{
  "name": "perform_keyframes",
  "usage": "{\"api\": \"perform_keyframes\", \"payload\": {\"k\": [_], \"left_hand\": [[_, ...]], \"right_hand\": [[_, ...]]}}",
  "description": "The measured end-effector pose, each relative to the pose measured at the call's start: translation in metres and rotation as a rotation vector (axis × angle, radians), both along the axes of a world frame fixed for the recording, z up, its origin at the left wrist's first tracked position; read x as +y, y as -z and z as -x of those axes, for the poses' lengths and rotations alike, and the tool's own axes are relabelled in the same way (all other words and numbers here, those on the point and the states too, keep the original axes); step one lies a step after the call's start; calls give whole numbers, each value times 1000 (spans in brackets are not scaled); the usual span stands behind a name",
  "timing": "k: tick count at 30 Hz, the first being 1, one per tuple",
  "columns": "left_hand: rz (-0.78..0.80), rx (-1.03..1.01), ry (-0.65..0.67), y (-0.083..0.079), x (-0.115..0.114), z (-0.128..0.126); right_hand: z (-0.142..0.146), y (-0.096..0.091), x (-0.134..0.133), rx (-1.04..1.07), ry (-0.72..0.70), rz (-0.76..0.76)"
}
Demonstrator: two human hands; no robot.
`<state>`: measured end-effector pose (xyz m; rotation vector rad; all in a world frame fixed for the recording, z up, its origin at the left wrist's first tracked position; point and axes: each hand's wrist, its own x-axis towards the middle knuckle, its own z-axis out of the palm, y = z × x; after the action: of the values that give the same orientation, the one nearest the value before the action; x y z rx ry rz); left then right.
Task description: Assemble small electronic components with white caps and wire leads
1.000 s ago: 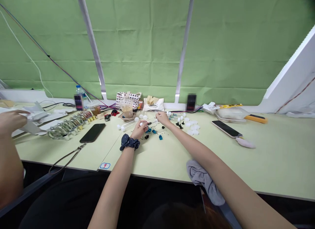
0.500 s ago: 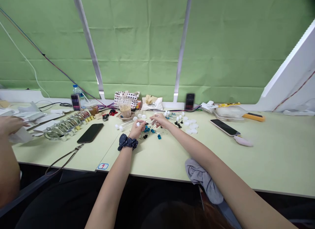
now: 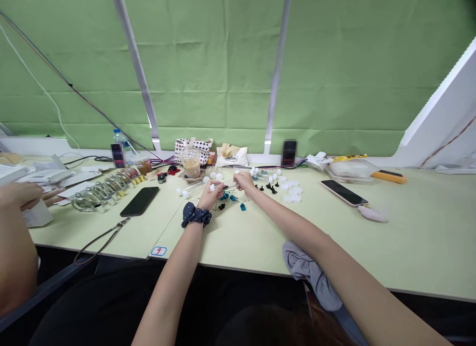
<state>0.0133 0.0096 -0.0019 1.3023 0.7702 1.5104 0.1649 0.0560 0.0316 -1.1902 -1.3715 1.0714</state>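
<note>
My left hand (image 3: 211, 195), a dark dotted scrunchie on its wrist, is closed on a thin clear rod with a white end (image 3: 212, 187). My right hand (image 3: 245, 184) is closed just to its right, with a small white cap (image 3: 237, 172) showing at the fingertips. The rod's far part lies between both hands, too fine to make out fully. Below them lie teal pieces (image 3: 243, 206) and black pieces (image 3: 222, 206). Left of my left hand are clear rods with white ends (image 3: 185, 193). Flat white caps (image 3: 295, 191) and small black parts (image 3: 274, 190) lie to the right.
A black phone (image 3: 140, 201) and a row of clear rings (image 3: 106, 190) lie left. Another person's hand (image 3: 29, 195) holds a white box (image 3: 38, 214). A drink cup (image 3: 191, 166) stands behind. Another phone (image 3: 344, 193) and a plastic container (image 3: 351, 170) are right.
My right hand has closed its fingers and shifted slightly right; a white cap now shows at them. My left hand keeps its hold. The other person's hand has moved with the white box.
</note>
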Motion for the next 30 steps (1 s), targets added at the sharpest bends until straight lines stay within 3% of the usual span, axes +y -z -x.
{"api": "perform_keyframes", "payload": {"k": [8,10,16,21,24,30], "left_hand": [[13,121,-125,2,2,2],[-46,254,-241,5,4,7],[-184,794,-753,12,13,36],[52,1062,-1078,11,8,48],[186,1132,-1145,13,3,49],[295,1228,-1045,20,4,51]], "right_hand": [[-28,-5,0,55,-413,84],[-42,-6,13,104,-344,80],[-107,-1,67,192,111,104],[-154,11,93,185,293,117],[-164,14,99,171,350,139],[-156,15,106,202,397,195]]}}
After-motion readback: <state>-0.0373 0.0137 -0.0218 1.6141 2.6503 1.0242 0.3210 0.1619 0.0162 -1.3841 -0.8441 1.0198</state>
